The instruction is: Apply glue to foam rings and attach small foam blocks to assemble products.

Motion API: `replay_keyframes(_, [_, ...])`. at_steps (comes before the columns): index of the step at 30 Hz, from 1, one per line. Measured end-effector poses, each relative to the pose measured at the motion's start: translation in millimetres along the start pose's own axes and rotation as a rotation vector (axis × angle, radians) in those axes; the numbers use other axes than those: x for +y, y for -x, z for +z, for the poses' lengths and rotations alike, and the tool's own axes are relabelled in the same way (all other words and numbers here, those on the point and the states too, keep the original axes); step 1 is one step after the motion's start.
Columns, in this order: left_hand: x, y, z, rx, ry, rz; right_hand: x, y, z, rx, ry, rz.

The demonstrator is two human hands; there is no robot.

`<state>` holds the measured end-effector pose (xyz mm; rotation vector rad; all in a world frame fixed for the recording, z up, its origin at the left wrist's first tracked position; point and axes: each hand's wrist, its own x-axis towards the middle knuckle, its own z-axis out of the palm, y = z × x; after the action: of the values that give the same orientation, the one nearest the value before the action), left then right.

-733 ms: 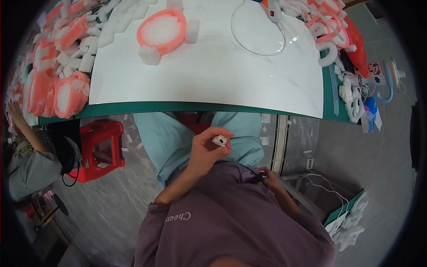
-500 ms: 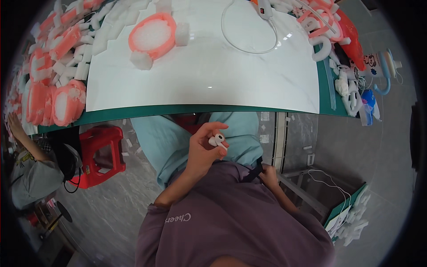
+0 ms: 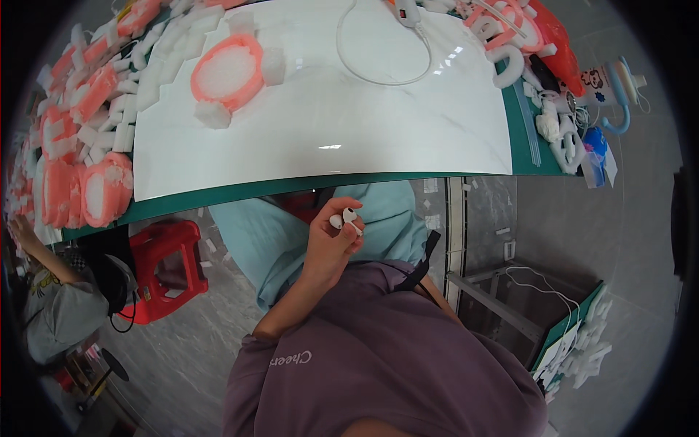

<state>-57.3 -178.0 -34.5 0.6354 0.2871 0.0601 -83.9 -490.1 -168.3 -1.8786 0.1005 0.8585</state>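
Earbuds [image 3: 336, 221] now show to me as two separate white pieces in the left hand [image 3: 331, 244], where before I could make out only one clearly. The fingers curl round them, thumb on one side and index finger arched over the top, so I read this as a loose pinch. One bud sits close against the palm side and the other stands beside it with its dark opening turned up toward my camera. For the handling, I judge that the pair is being shifted within one hand, and that a slip is the main risk with so light a grip.

The right hand has gone from my view: its forearm [image 3: 443, 306] shows, but shirt [image 3: 378, 349] and strap [image 3: 431, 249] cover the rest, so I cannot tell whether it is spread or gripping. In the earlier frames I could see it at the waist beside that strap, which now juts up more clearly.

The earbuds hang over the lap, above the trousers [image 3: 247, 237] and short of the table [image 3: 306, 138]. Up there, the foam ring [image 3: 251, 87] and looped cable [image 3: 386, 81] appear further left than before; everything on the table slides with them, so I put that down to the head turning.
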Motion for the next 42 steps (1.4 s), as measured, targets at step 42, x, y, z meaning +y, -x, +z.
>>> replay_keyframes(42, [-78,-15,-38,0.092,0.088,-0.588,-228,-3,-141,0.427,0.687,-0.701])
